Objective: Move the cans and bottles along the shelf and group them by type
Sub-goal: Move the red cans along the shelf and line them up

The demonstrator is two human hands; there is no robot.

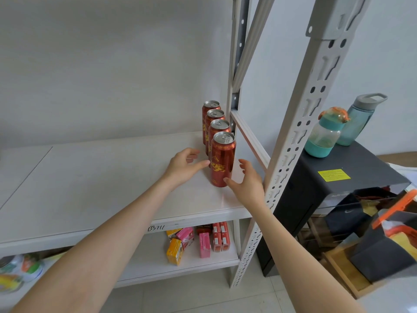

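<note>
Several tall red cans stand in a single row at the right end of the white shelf [94, 177], running from front to back beside the rear upright. The front can [223, 159] is nearest me. My left hand [184, 169] is to its left, fingers loosely spread, with the thumb tip touching the can's side. My right hand [247, 181] is to its right, fingers relaxed, with the thumb tip against the can's lower part. Neither hand wraps the can. No bottles stand on this shelf.
A perforated metal upright [300, 132] stands right next to my right hand. The lower shelf holds small drink cartons [198, 241]. A black cabinet [327, 177] to the right carries two water bottles [326, 132]. The shelf's left and middle are bare.
</note>
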